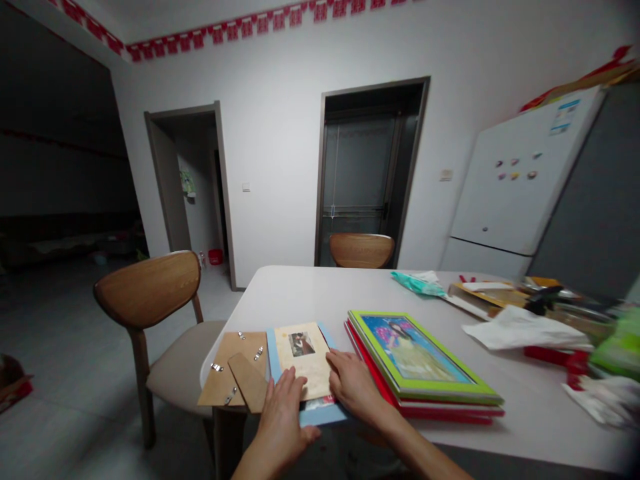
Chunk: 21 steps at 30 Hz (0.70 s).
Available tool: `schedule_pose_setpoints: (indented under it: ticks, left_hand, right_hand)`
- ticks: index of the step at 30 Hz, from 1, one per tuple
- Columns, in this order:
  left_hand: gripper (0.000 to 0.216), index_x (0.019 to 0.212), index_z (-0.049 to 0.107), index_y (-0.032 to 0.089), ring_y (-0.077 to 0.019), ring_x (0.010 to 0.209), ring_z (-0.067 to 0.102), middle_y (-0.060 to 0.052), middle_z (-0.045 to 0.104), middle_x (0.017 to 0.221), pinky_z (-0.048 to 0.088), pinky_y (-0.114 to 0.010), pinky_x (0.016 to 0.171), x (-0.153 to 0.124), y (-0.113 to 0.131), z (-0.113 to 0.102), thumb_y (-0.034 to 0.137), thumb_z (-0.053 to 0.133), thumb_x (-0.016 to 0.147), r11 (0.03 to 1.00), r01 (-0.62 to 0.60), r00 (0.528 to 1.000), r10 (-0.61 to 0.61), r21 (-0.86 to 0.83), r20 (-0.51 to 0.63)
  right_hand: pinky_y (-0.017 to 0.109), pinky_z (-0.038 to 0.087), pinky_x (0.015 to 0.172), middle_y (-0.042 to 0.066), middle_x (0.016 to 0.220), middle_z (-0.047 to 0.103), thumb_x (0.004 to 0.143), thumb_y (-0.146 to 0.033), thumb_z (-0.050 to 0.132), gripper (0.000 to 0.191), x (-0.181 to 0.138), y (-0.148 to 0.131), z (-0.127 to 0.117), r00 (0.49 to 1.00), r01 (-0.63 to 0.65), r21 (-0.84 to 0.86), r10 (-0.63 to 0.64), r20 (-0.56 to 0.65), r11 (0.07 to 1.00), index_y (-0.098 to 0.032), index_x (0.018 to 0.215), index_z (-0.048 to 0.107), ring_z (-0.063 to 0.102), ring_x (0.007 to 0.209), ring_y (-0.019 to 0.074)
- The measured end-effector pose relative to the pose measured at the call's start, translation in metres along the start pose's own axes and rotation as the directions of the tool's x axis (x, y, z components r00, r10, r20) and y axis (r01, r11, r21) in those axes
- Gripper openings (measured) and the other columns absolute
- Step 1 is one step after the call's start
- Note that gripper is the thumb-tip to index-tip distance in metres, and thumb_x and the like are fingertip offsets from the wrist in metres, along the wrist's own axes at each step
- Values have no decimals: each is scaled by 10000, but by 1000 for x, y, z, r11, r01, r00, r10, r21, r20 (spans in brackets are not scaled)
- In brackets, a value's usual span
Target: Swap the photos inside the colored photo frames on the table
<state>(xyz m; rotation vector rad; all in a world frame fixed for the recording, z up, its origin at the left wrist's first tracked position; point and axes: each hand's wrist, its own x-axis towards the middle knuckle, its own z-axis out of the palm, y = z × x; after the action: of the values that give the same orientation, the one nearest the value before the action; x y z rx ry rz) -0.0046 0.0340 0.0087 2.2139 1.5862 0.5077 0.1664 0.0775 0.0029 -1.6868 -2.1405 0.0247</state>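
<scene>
A cream sheet [315,376] with a small picture printed on it lies over a light blue photo frame [324,415] at the table's near edge. My left hand [284,412] rests on the sheet's lower left, fingers stretched out and thumb apart. Along the sheet's right edge, my right hand [356,387] touches it with slightly bent fingertips; its thumb is hidden. Left of the blue frame is a brown frame backboard [220,387] with metal clips and a stand leg [247,380]. Between my hands, a strip of coloured print shows below the sheet.
Close on the right is a stack of picture frames, a green one [425,357] on top of red ones [440,412]. Farther right lie a teal packet [417,283], white paper [525,328] and clutter. Wooden chairs [155,293] stand left and behind the white table [300,288].
</scene>
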Motion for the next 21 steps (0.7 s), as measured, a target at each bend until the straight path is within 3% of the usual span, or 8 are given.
schedule_pose_setpoints:
  ticks: [4, 9, 16, 21]
  left_hand:
    - [452, 982, 518, 234, -210, 1204, 299, -64, 406, 1276, 51, -470, 1010, 2, -4, 3, 276, 649, 551, 997, -70, 997, 71, -10, 11]
    - [317, 850, 530, 244, -187, 1187, 327, -32, 437, 1253, 41, -468, 1008, 2, -9, 5, 269, 654, 559, 994, -103, 994, 103, -23, 27]
    - [282, 827, 525, 216, -216, 1251, 187, -52, 330, 1328, 64, -488, 1002, -1, -1, 0, 184, 627, 566, 993, -113, 993, 111, 33, 32]
    - [294, 831, 520, 217, -219, 1249, 190, -59, 339, 1322, 60, -500, 999, -1, -2, -1, 170, 624, 561, 992, -123, 992, 121, 29, 43]
  right_hand:
    - [279, 313, 813, 82, 985, 605, 741, -192, 369, 374, -2, 2, -3, 998, 3, 55, 1, -63, 998, -149, 1068, 546, 488, 923, 197]
    - [265, 320, 806, 102, 972, 605, 764, -229, 355, 391, 9, 8, 1, 996, -32, 110, 41, -79, 993, -131, 1104, 521, 506, 910, 188]
    - [276, 328, 794, 113, 909, 600, 724, -234, 414, 370, 16, 9, 10, 990, -95, 53, 100, -100, 994, -132, 1050, 555, 507, 891, 204]
    - [228, 389, 682, 76, 810, 632, 692, -231, 439, 438, 24, 13, 5, 963, -249, 286, 268, -29, 925, -93, 1102, 509, 560, 744, 159]
